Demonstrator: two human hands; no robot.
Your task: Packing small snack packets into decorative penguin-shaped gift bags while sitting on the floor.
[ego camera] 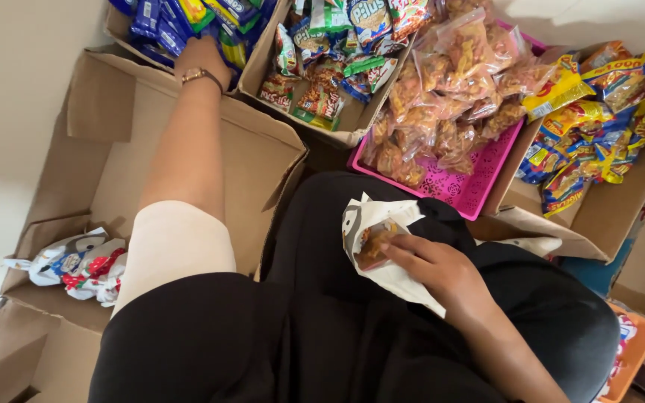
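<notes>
My right hand (431, 265) holds a white paper bag (375, 224) open on my lap; a snack packet shows inside it. My left hand (199, 56), with a watch on the wrist, reaches far forward into a cardboard box of blue and yellow snack packets (177, 19); its fingers are hidden among the packets. A box of mixed small snack packets (330, 60) stands just right of that.
A pink plastic basket (449, 186) holds clear bags of orange snacks. A cardboard box at right (591, 216) holds yellow and blue packets. A large open cardboard box (121, 164) at left contains several white printed bags (76, 265). An orange box (628, 351) sits at bottom right.
</notes>
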